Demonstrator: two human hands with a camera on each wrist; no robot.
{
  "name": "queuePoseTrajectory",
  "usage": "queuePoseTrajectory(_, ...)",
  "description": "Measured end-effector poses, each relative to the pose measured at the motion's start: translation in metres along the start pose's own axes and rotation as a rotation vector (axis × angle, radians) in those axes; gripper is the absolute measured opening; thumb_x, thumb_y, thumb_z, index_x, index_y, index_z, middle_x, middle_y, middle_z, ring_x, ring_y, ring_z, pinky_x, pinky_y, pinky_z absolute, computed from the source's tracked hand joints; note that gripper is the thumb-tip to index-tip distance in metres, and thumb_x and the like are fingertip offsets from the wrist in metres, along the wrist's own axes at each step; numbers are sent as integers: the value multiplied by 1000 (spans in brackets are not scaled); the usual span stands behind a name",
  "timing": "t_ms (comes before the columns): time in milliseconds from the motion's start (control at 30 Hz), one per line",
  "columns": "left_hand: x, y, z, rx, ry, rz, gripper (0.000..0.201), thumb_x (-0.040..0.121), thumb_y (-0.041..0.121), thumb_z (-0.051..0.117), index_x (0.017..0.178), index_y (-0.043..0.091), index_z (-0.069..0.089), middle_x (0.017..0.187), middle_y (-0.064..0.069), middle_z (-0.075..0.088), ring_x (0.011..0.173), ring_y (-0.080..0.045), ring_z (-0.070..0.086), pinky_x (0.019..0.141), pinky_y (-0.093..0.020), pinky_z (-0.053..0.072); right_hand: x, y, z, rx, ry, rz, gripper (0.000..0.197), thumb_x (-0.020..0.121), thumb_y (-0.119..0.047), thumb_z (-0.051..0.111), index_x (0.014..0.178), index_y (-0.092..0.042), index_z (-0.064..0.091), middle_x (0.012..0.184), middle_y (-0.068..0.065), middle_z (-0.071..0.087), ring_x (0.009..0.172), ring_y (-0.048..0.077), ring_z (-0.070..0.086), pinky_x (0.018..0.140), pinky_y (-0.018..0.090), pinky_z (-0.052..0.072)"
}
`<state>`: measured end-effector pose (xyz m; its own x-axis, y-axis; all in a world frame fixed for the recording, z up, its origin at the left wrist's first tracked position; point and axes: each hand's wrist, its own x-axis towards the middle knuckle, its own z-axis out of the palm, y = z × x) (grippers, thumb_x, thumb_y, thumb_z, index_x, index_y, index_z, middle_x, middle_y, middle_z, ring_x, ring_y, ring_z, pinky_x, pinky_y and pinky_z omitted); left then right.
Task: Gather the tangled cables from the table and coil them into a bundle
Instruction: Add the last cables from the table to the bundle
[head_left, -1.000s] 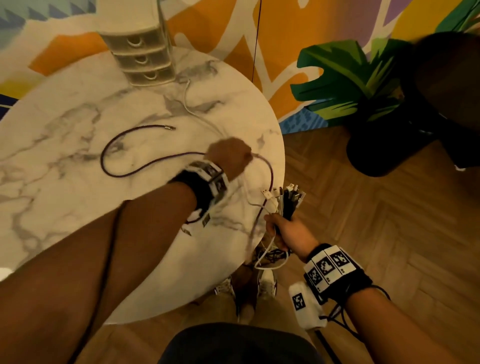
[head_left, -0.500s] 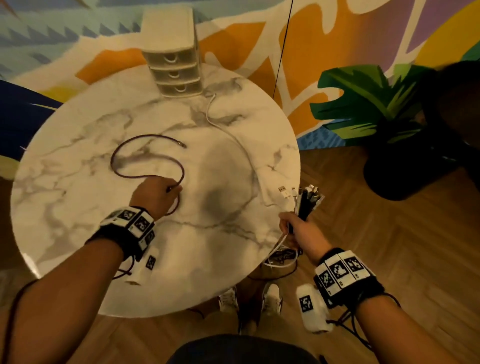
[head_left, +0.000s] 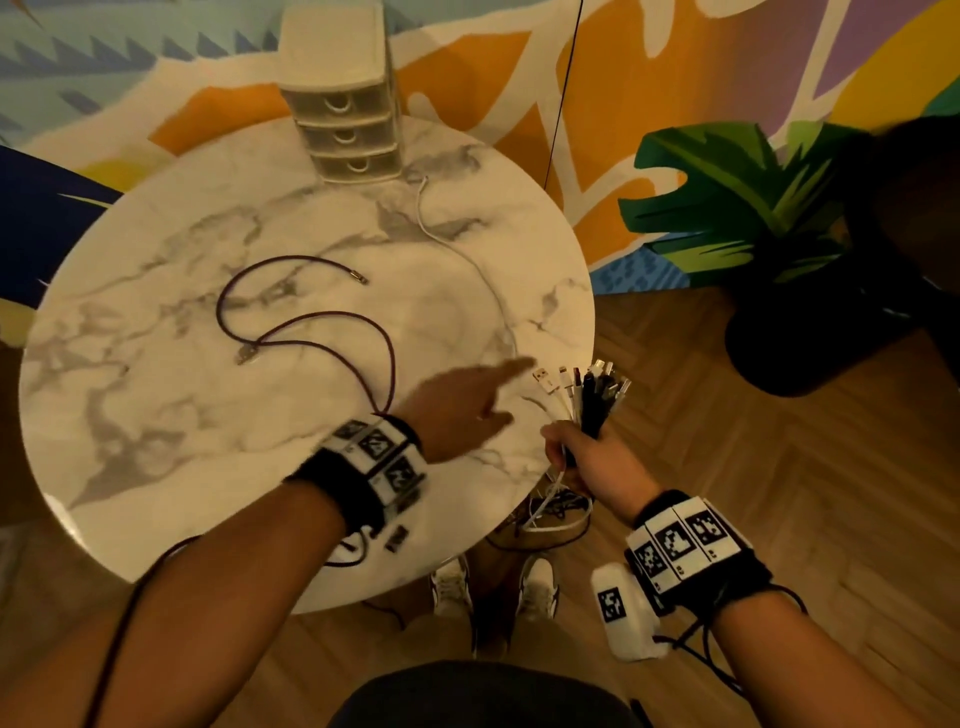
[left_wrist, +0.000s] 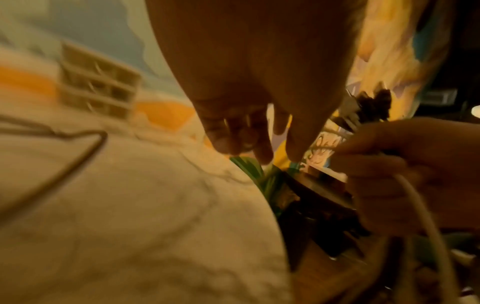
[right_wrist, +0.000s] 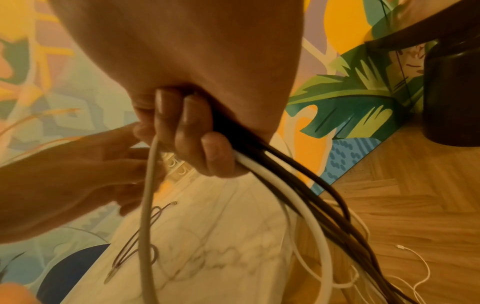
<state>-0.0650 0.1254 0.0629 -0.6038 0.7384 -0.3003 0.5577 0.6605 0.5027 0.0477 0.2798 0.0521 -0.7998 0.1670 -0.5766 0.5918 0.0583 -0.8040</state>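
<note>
My right hand (head_left: 587, 457) grips a bundle of black and white cables (head_left: 597, 395) upright just off the table's right edge, with the plugs fanned out on top. In the right wrist view its fingers (right_wrist: 187, 133) curl round the cables (right_wrist: 285, 195), whose loops hang toward the floor. My left hand (head_left: 478, 400) hovers over the table with fingers stretched toward the white plugs and holds nothing; its fingers (left_wrist: 246, 139) hang straight. A dark red cable (head_left: 311, 332) lies looped on the marble table (head_left: 156, 415). A white cable (head_left: 431, 223) runs from the drawers toward the bundle.
A small cream drawer unit (head_left: 343, 104) stands at the table's far edge. A dark pot with a green plant (head_left: 779, 338) sits on the wooden floor to the right. My feet (head_left: 493, 587) are under the table's near edge. A painted wall is behind.
My left hand let go of the dark red cable, which now lies on the table, and swung right toward the bundle. My right hand kept its grip and barely moved.
</note>
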Motion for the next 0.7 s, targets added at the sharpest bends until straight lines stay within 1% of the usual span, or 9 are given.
queuePoseTrajectory(67,16,13,27,-104,-150,-4,48,91,32,56,137,30,40,93,1,64,88,-19,61,78,-29,46,-4,2,-5,-22,0,-19,45,96,-22,48,52,-13,45,43,-9,40,35,4,31,40,15,28)
queuePoseTrajectory(133,32,3,43,-63,-162,-89,26,92,33,54,115,24,57,100,-4,65,95,-25,62,77,-29,44,-10,4,-14,-15,16,-33,44,96,-23,49,53,-14,46,47,-5,41,36,4,33,41,16,29)
queuePoseTrajectory(200,42,-25,40,17,-57,-226,19,92,32,51,104,21,61,108,-7,63,101,-28,60,80,-31,45,-15,5,-22,41,58,-32,40,96,-20,48,56,-12,46,48,-3,41,35,4,33,39,15,29)
queuePoseTrajectory(267,58,-33,30,76,53,-305,24,95,31,47,108,16,59,115,-13,58,107,-32,56,87,-37,44,-30,18,-52,163,160,-23,38,96,-18,48,58,-11,45,49,-3,40,34,4,31,38,16,28)
queuePoseTrajectory(333,58,-54,7,82,144,-408,30,97,33,43,113,11,57,115,-16,54,107,-35,53,86,-39,42,-29,24,-58,155,210,-18,42,96,-22,48,55,-13,44,45,-6,38,35,6,31,41,20,27)
queuePoseTrajectory(367,61,-57,-1,63,180,-400,31,98,32,43,112,9,57,113,-17,55,105,-35,53,84,-38,41,-27,28,-61,144,233,-9,44,96,-24,48,53,-14,44,43,-7,37,35,6,31,43,22,27)
queuePoseTrajectory(500,80,3,-25,-105,318,-124,31,100,28,41,105,4,61,103,-18,63,94,-33,58,81,-38,45,-25,38,-82,163,327,-26,47,95,-29,47,51,-15,45,40,-9,35,37,9,30,46,25,25)
queuePoseTrajectory(600,101,88,-36,-252,306,73,33,99,31,41,98,6,63,91,-11,68,79,-26,61,75,-42,49,-37,53,-114,233,444,-23,45,93,-31,49,51,-15,46,41,-7,34,38,12,30,45,25,27)
queuePoseTrajectory(700,115,150,-43,-357,344,206,32,99,27,41,96,4,63,85,-10,68,69,-23,60,66,-35,47,-52,62,-143,340,520,-20,43,93,-27,49,52,-15,45,43,-5,33,37,11,30,45,25,25)
